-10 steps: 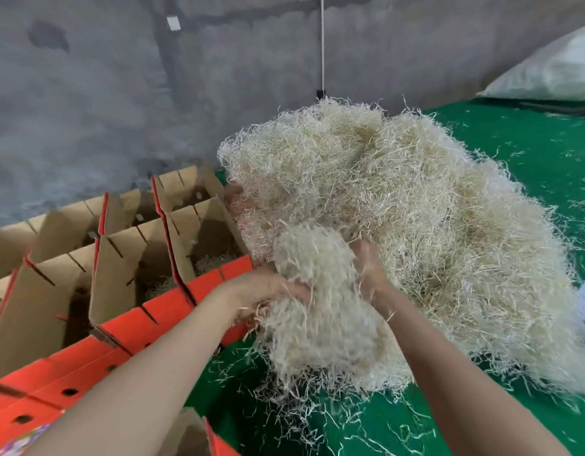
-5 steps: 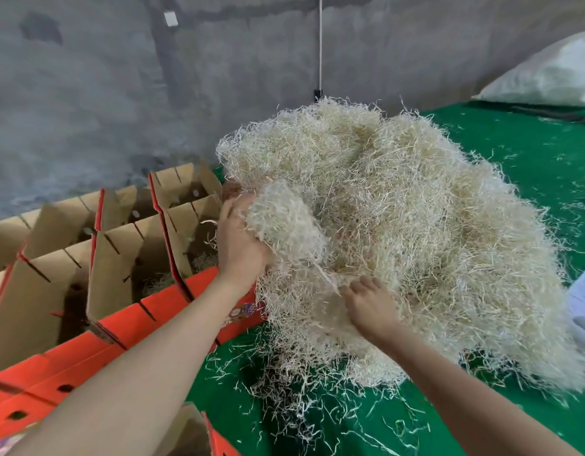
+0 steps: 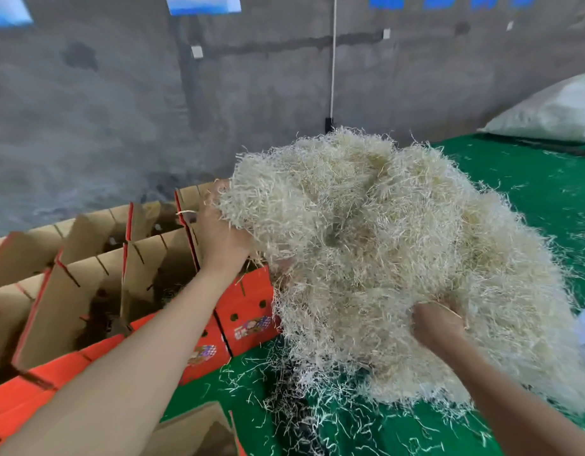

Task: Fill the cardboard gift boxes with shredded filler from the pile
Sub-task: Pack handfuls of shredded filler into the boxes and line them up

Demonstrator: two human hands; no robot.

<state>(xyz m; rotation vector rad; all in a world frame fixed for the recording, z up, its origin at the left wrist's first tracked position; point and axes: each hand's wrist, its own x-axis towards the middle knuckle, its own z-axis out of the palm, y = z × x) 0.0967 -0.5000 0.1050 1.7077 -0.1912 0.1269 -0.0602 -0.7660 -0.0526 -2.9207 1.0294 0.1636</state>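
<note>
Head view, looking down across a green tabletop.

- **Centre and right:** pile of shredded filler, pale straw-coloured, heaped high on the tabletop, its left flank touching the row of cardboard gift boxes.
- **Left:** boxes orange-red outside and plain brown inside, flaps raised, set side by side in rows running toward the far left. A little filler visible in the bottom of some, amounts hard to judge.
- **Left hand**: at the pile's left edge, above the rightmost box, back toward the camera, fingers curled and clamped on a tuft of filler.
- **Right hand**: at the pile's near right side, fingers sunk into the strands and closed on a handful.
- **Near centre:** loose strands scattered over the green surface at the pile's foot.
- **Near bottom edge:** brown flap of one more box.
- **Far right:** white sack lying on the tabletop.
- **Behind:** grey wall with a white cord hanging down it.
</note>
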